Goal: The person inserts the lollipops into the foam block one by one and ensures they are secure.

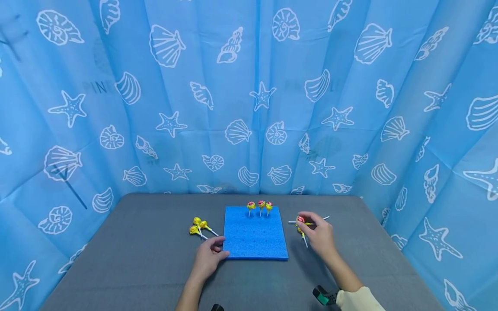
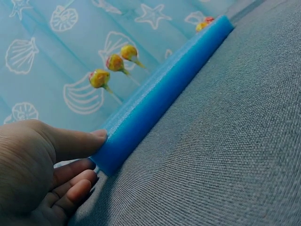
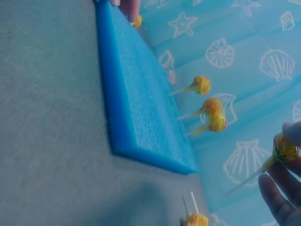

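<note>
Three lollies stand along the far edge of the foam, from its middle toward the far right corner, sticks sunk in, and that is what holds them up! Down by the foam's near left corner, the left hand has its thumb on the edge and fingers partly curled at the side, a light grip, to steady it by the look of things. Over right of the foam's right edge, the right hand has thumb and fingers closed round the held lolly by its wrapped head, leaving the stick bare and clear. Below, loose lollies lie on the table, partly hidden, so no exact count! And off the left edge, another trio lies heads bunched, two sticks slanting foamward, handy for that left side, it seems.
</note>
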`<state>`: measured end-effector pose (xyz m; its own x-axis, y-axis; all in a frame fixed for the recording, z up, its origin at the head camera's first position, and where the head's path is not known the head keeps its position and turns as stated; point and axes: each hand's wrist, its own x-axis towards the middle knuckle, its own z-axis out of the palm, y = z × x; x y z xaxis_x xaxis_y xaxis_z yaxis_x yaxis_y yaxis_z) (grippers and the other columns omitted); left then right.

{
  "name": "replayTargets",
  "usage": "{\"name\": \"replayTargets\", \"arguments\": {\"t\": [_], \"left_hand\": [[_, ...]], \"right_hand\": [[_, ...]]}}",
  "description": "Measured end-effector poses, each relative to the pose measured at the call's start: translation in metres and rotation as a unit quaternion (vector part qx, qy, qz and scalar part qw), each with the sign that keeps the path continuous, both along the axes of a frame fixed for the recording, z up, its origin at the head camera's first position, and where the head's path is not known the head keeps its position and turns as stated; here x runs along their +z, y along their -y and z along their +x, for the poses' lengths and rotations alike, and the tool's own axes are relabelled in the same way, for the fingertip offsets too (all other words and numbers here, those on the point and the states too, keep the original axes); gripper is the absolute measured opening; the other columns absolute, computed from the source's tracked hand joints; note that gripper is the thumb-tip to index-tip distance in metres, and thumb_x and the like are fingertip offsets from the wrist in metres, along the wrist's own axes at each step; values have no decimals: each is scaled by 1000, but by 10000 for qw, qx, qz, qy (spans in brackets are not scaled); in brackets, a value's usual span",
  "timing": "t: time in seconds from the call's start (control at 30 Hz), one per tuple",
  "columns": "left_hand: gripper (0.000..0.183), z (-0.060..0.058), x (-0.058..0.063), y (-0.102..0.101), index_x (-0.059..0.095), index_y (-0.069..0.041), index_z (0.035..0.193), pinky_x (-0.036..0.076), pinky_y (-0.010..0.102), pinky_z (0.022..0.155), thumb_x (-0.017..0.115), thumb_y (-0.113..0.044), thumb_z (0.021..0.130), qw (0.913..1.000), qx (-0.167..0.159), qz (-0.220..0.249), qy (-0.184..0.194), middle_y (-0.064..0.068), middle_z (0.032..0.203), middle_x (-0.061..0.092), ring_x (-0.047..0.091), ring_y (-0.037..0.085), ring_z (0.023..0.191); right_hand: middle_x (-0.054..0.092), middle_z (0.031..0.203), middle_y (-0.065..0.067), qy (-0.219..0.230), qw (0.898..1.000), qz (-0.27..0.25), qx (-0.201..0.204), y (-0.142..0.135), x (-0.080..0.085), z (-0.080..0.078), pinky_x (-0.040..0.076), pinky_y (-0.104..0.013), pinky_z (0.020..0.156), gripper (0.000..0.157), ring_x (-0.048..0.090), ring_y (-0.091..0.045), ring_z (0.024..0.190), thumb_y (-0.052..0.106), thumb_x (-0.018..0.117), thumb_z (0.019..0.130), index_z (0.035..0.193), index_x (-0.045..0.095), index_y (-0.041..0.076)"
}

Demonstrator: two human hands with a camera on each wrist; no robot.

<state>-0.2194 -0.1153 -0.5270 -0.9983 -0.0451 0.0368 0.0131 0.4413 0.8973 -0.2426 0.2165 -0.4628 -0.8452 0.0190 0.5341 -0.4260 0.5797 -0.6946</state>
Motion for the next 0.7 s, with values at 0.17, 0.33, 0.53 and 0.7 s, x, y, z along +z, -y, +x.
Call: {"name": "replayTargets", "arguments": {"t": [0.17,0.33,0.53,0.7], "left_hand": [[40,-1,-2,0,65,-9,123,45,34,71,76,-11,84,10000,13,-19,33,5,109,63,54,18,84],[41,-1,-2,1,65,-10,123,45,34,72,76,-12,84,10000,0,-19,61,5,110,63,54,17,85],[40,-1,-1,1,65,-10,122,45,34,71,76,-11,84,10000,29,-14,62,5,109,63,54,17,85],[39,0,-1,1,65,-10,123,45,35,73,76,-11,85,10000,-42,9,46,5,109,63,54,18,85]], "right_hand": [[69,101,-10,240,9994,-246,-43,10,4,-7,50,-19,72,24,64,-23,86,7,74,87,109,68,2],[69,101,-10,292,9986,-441,-43,20,2,-17,51,-21,69,22,64,-24,89,8,73,87,109,68,4],[69,101,-10,266,9974,-668,-59,30,-2,-31,51,-22,67,24,65,-25,90,9,74,87,109,68,2],[68,103,-11,424,9950,-892,-150,40,-4,-39,50,-21,69,25,64,-25,91,12,73,88,110,67,2]]}}
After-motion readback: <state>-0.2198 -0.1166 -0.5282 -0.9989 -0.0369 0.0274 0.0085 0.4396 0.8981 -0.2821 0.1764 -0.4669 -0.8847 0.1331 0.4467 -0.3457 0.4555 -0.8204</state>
